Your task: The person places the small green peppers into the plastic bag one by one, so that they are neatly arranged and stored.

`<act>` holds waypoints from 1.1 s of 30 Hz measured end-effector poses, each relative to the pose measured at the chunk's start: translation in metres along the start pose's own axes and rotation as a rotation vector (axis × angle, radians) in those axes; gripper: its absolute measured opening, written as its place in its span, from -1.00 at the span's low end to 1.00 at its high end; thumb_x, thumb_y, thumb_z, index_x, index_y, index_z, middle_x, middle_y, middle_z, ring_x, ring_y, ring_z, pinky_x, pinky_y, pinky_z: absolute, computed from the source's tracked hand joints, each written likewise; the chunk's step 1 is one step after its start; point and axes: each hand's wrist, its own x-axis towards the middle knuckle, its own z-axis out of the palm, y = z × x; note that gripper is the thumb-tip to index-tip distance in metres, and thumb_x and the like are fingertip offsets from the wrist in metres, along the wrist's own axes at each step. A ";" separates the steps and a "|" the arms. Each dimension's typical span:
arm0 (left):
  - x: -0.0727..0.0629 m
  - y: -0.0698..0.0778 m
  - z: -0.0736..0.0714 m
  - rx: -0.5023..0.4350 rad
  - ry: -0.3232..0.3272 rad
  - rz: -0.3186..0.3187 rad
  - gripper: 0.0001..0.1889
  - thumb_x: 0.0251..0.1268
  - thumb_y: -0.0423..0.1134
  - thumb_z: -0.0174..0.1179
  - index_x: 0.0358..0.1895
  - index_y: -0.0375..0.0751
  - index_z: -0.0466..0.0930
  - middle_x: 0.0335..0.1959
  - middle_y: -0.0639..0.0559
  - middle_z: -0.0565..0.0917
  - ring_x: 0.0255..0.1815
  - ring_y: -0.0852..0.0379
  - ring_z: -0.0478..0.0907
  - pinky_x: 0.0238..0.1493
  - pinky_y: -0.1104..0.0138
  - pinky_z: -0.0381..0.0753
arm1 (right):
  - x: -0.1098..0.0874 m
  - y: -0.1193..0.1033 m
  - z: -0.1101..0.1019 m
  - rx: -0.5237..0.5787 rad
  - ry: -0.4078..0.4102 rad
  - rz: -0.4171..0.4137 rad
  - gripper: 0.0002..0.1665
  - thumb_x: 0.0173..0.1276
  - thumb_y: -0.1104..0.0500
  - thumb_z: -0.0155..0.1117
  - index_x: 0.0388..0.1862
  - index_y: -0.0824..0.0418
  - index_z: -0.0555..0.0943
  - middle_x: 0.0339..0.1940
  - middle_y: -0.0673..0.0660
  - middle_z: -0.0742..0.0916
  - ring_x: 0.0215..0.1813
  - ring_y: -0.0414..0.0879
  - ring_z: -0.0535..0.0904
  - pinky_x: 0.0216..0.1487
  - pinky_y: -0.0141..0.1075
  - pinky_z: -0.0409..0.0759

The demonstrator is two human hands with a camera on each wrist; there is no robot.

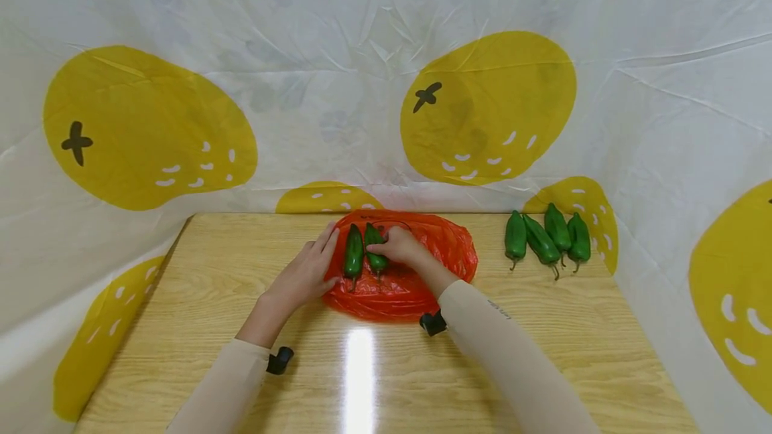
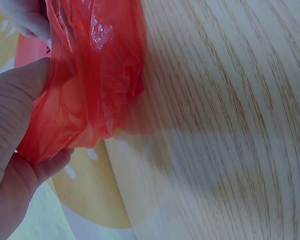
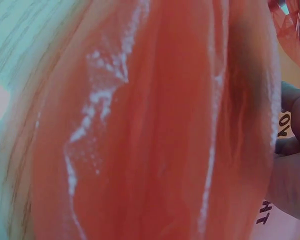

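A red plastic bag [image 1: 449, 243] lies spread at the back middle of the table. Two green peppers, one on the left [image 1: 354, 253] and one on the right [image 1: 378, 263], lie side by side in it, stems toward me. My right hand [image 1: 404, 246] reaches over the bag and grips the right pepper. At the bag's left edge, my left hand [image 1: 307, 268] holds the plastic between thumb and fingers, as the left wrist view shows. Red film [image 3: 155, 125] fills most of the right wrist view and hides the pepper there.
Several more green peppers [image 1: 543, 246] lie grouped on the table [image 1: 229, 260] at the back right. White cloth [image 1: 338, 119] printed with yellow fruit hangs behind and along both sides. Light glares off the table's front middle.
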 end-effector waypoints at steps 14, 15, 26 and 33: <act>0.003 0.000 0.001 0.005 -0.018 -0.003 0.08 0.24 -0.07 0.49 0.64 -0.44 -0.02 0.70 -0.26 0.00 0.28 -0.33 0.51 0.33 0.03 0.59 | -0.003 0.004 0.005 0.023 -0.018 0.013 -0.55 0.39 -0.08 0.45 -0.57 0.16 0.58 -0.65 -0.04 0.52 -0.53 -0.15 0.43 -0.51 -0.38 0.39; 0.003 0.000 0.001 0.005 -0.017 -0.003 0.08 0.24 -0.07 0.50 0.64 -0.44 -0.02 0.70 -0.26 0.00 0.27 -0.33 0.51 0.32 0.03 0.60 | -0.003 0.004 0.005 0.031 -0.021 0.007 -0.59 0.39 -0.06 0.45 -0.52 0.17 0.61 -0.62 -0.03 0.55 -0.50 -0.15 0.46 -0.48 -0.38 0.42; 0.002 0.000 0.002 0.006 0.027 0.017 0.11 0.16 -0.10 0.55 0.62 -0.46 0.02 0.68 -0.30 0.06 0.22 -0.33 0.53 0.29 0.02 0.62 | -0.006 0.004 0.008 0.156 -0.065 0.013 -0.41 0.44 0.06 0.41 0.27 0.44 0.58 0.03 0.26 0.77 -0.16 -0.05 0.77 -0.07 -0.25 0.75; 0.002 0.000 0.003 0.006 0.022 0.010 0.11 0.17 -0.11 0.55 0.63 -0.44 0.00 0.69 -0.27 0.02 0.23 -0.33 0.53 0.29 0.02 0.61 | -0.007 0.004 0.008 0.179 -0.070 0.018 -0.33 0.45 0.06 0.40 0.36 0.45 0.52 0.16 0.30 0.74 -0.12 -0.05 0.79 0.00 -0.21 0.76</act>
